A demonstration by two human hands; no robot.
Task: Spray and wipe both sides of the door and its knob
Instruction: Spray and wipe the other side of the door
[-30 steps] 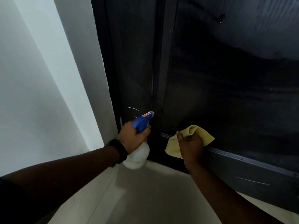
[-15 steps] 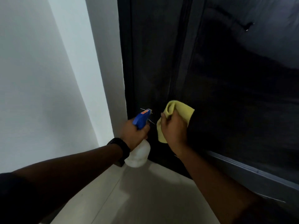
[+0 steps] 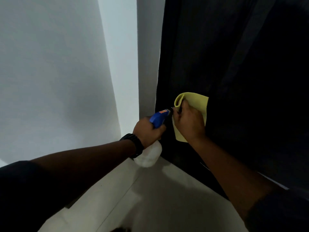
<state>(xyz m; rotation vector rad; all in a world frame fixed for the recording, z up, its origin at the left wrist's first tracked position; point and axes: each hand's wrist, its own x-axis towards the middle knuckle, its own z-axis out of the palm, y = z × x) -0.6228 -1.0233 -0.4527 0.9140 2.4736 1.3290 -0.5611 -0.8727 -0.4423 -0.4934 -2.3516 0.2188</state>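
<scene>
Against the dark door (image 3: pixel 242 81) our right hand (image 3: pixel 189 126) has carried the gripped cloth (image 3: pixel 194 102) up from the bottom rail; left hand (image 3: pixel 147 131) clasps the sprayer (image 3: pixel 158 117) beside it. Wiping climbs.

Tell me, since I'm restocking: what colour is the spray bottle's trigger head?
Blue trigger head, with a small orange label; head view.

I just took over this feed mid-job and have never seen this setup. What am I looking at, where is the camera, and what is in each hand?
There is no machine here: a person works with bare hands, and the one camera sits on their head, looking forward and down. The left hand, with a dark watch on its wrist, holds a spray bottle with a blue head. The right hand presses a folded yellow cloth against the dark door. A pale wall is left, a light floor below. No knob is visible.
</scene>
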